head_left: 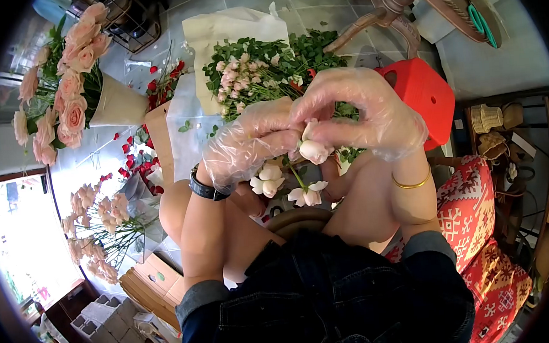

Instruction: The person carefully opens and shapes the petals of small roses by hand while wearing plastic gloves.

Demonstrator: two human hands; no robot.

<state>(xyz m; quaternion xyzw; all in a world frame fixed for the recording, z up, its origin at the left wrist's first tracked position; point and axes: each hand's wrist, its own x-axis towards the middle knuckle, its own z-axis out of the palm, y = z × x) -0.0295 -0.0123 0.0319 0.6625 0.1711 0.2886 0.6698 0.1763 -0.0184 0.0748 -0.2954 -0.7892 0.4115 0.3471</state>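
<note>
Both hands wear thin clear plastic gloves and meet above my lap. My left hand [250, 138] has its fingers closed on the rose stem just beside the bloom. With thumb and fingertips my right hand [359, 113] pinches a petal of a pale pink rose [315, 151]. Two more blooms hang below, a pale rose [267, 181] to the left and an opened one [308, 194] on a green stem. Whether all three share one stem is hidden by my fingers. Beyond my hands lies a bunch of small pink roses [240, 79] with green leaves.
Brown wrapping paper [240, 26] lies under the bunch on the tiled floor. A red plastic stool [424, 102] stands at right, near a wooden table leg [394, 16]. Large pink roses [72, 99] in a pale vase [119, 99] stand at left, with red petals [129, 161] scattered nearby.
</note>
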